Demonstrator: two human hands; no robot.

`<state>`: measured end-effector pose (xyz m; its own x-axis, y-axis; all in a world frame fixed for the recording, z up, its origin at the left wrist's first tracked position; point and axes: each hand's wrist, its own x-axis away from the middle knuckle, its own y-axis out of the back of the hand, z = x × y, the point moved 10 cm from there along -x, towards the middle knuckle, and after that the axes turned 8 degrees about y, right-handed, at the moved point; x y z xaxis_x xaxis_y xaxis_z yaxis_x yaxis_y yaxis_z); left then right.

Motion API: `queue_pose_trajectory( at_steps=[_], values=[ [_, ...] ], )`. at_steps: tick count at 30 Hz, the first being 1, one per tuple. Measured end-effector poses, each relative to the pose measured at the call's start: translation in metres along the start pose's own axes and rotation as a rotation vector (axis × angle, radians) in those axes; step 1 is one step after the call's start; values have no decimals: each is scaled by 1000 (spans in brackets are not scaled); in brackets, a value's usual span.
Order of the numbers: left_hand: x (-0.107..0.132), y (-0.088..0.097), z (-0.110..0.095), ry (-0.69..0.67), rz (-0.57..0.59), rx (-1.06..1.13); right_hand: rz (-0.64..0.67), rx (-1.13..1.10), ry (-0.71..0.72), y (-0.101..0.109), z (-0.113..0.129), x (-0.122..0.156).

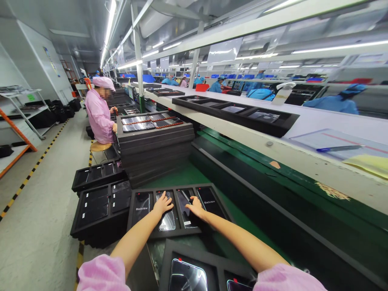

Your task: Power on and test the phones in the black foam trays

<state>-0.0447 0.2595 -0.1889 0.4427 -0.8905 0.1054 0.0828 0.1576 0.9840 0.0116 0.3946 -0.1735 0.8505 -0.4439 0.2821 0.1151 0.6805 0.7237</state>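
Note:
A black foam tray (131,220) in front of me holds a row of smartphones in separate slots. My left hand (163,204) lies with spread fingers on the upper part of a smartphone (167,221) in the second slot. At the third slot, my right hand (197,208) has its thumb over the screen of another smartphone (184,208) and its fingers curled at the right edge. The outer slots hold a left smartphone (142,204) and a right smartphone (209,201), both showing "Blackview". Small red tabs stick out at the phones' top ends.
Nearer me is another foam tray (166,258) with phones. Stacked trays stand at left (100,226) and ahead (157,141). A raised white bench (303,137) on the right bears a long tray (209,113), a pen (339,148) and a bottle (283,95). A co-worker (100,113) sits beyond.

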Motion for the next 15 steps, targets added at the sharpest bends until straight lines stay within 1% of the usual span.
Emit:
queue_pose_trajectory(
  at_steps=[9,15],
  values=[
    [2,6,0,-16,-12,1,-5,-15,-2,-1,-1,-2],
    [3,6,-1,-22,-7,-12,4,-14,0,-1,0,0]
  ],
)
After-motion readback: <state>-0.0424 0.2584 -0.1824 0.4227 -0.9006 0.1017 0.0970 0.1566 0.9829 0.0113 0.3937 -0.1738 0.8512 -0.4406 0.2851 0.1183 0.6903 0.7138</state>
